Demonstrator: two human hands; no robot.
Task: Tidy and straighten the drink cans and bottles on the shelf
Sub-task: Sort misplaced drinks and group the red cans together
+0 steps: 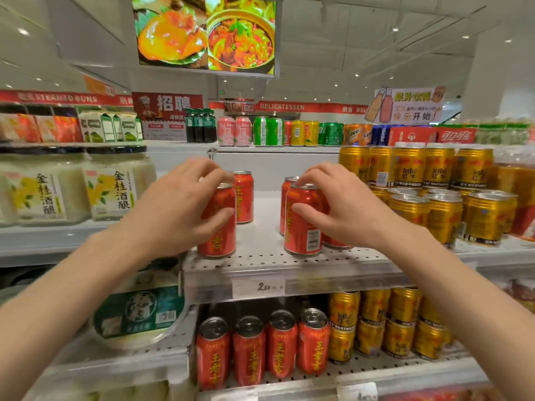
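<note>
My left hand [173, 206] grips one upright red drink can [217, 224] centre-frame; my right hand [341, 206] grips another upright red can [302, 224] just right, shelf gap between.

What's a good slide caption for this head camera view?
Left hand and right hand each grip a red can on the perforated shelf.

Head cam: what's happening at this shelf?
A person is straightening red cans on the perforated middle shelf. The left hand grips the front-left red can; the right hand grips the front-right red can. More red cans stand behind each. Between the two groups the shelf is bare. Gold cans sit to the right.
</note>
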